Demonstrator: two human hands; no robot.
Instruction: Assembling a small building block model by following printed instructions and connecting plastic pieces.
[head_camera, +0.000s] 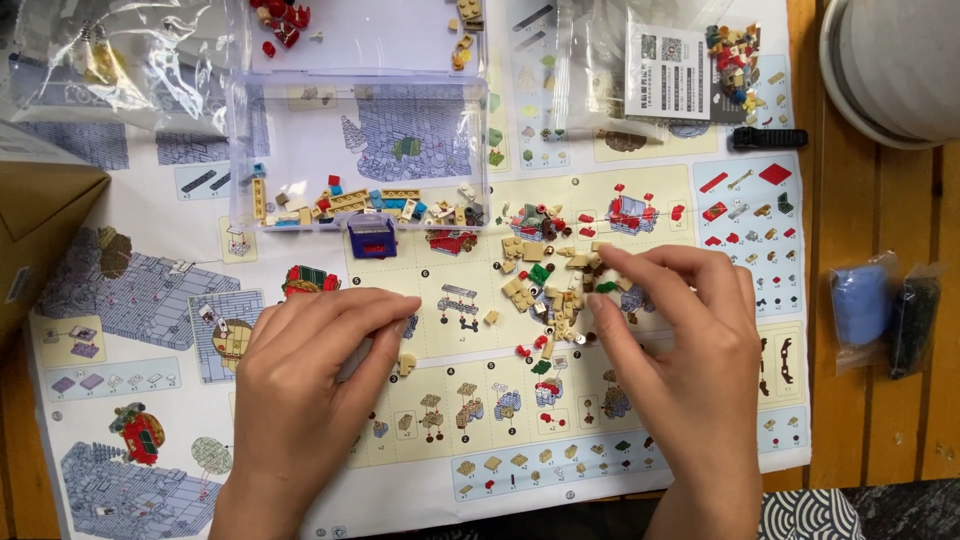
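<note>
While both hands work low over the large printed instruction sheet that covers most of the wooden table, the right hand has its fingers curled together over the loose pile of small tan, green and red building bricks, thumb and forefinger pinching at a tiny green piece on the pile's right edge. Whether the piece is lifted clear of the sheet cannot be told. The left hand lies to the left of the pile, fingers pressed side by side and pointing right, with a small tan brick just beside its fingertips; nothing shows in its grasp.

Farther away, a clear plastic sorting box sits open on the sheet, a row of yellow, blue and tan bricks along its near wall and a small purple latch at its near edge. Far right on the sheet lie a clear bag of mixed coloured bricks and a black brick-separator tool. Off the sheet, at right, rest a blue lump in a clear bag and a white round bowl.
</note>
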